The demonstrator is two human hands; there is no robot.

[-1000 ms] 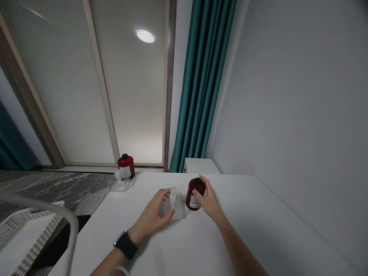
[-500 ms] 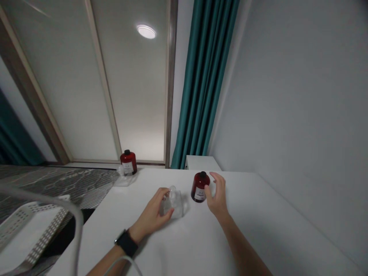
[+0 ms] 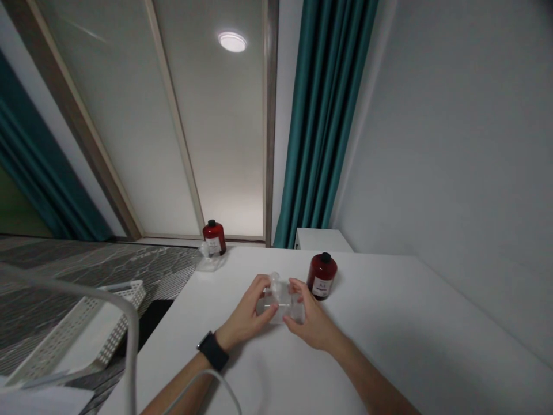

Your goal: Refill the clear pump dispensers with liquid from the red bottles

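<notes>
1. Where the forearms come in, a dark watch (image 3: 213,350) sits on the left wrist, and a thin pale cable (image 3: 224,385) loops just over that forearm.

2. Ahead of the wrists, the left hand (image 3: 244,316) is half curled, thumb in front and fingers behind, with hold of a clear container (image 3: 279,295). The right hand (image 3: 314,324) curves at the container's right side, thumb and fingers parted; whether it presses firmly I cannot tell.

3. Between the two hands, the container stands on the white table (image 3: 371,351), a round knob on its top. I judge it light, stiff and smooth, so apt to slip; if glass, easily chipped. Its flat sides look the safest place to hold, low down, with the knob better left unloaded.

4. Just beyond the right hand's fingers stands a dark red bottle (image 3: 317,272), black-capped and upright. It is probably heavier if full, and its round body would take a wrapped grip below the shoulder.

5. Left of the left hand, well apart and off the table, lies a white perforated basket (image 3: 113,339).

6. Farther out, beyond the left hand, another clear container (image 3: 208,264) rests before a second red bottle (image 3: 216,235).
</notes>
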